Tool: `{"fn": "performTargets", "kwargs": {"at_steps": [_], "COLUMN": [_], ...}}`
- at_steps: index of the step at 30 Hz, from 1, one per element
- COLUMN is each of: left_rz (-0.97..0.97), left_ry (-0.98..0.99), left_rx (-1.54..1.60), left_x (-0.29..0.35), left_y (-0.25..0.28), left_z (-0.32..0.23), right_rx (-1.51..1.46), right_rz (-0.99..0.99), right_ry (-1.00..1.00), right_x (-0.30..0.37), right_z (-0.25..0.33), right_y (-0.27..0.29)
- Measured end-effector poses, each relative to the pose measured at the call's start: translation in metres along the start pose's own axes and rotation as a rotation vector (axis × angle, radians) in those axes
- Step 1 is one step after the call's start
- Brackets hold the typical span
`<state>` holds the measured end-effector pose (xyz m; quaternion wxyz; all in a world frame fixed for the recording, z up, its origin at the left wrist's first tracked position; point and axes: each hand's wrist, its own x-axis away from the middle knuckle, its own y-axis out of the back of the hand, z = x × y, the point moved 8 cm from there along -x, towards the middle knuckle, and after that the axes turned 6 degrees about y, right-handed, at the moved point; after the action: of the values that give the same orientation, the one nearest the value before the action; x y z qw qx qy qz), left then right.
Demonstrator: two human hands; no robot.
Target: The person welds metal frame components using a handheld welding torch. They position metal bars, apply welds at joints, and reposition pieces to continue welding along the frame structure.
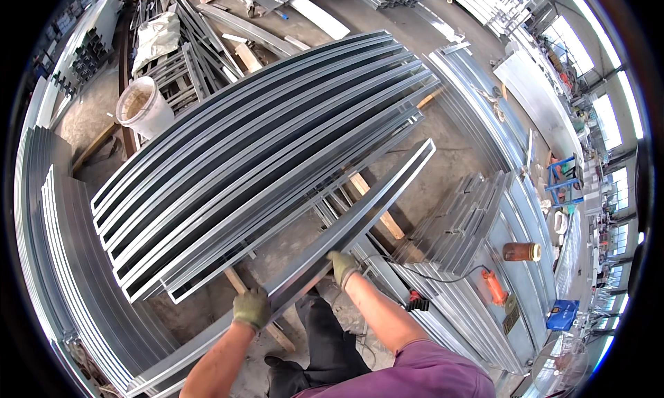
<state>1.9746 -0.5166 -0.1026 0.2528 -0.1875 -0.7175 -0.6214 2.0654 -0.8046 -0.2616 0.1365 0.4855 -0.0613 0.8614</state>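
A long grey metal channel (370,207) slants across my front, from lower left to upper right. My left hand (252,309), in a green work glove, is closed on its near edge. Farther right along the same channel my right hand (343,268), gloved alike, grips the near edge too; its fingertips are partly hidden. Just beyond lies a row of similar metal channels (256,131), side by side with dark hollows between their bright edges. Wooden battens (377,207) show under and beside the row.
Stacked channels (104,259) stand at the left, near a white bucket (153,118). To the right, metal stacks (453,225) carry an orange power tool (494,287) with a cord, a brown jar (521,252) and a blue box (562,315). Scrap lengths (200,45) lie at the back.
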Motion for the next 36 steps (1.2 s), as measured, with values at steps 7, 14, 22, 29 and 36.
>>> {"fn": "performTargets", "kwargs": {"at_steps": [7, 14, 22, 29, 36], "left_rz": [-0.179, -0.131, -0.268, -0.382, -0.032], "left_ry": [-0.073, -0.05, 0.004, -0.019, 0.957], "left_rx": [0.049, 0.043, 0.101, 0.297, 1.112], "left_x": [-0.16, -0.262, -0.33, -0.185, -0.087], "left_y": [0.023, 0.013, -0.026, -0.014, -0.175], "left_z": [-0.044, -0.06, -0.038, -0.036, 0.135], "right_rx": [-0.036, 0.037, 0.035, 0.185, 0.119], "right_rz": [-0.094, -0.044, -0.042, -0.067, 0.049], "right_ry": [0.196, 0.18, 0.13, 0.158, 0.048], "right_x": [-0.135, -0.193, -0.25, -0.301, -0.365], "right_z": [0.114, 0.173, 0.181, 0.162, 0.153], "right_y": [0.005, -0.017, -0.056, -0.064, -0.034]}}
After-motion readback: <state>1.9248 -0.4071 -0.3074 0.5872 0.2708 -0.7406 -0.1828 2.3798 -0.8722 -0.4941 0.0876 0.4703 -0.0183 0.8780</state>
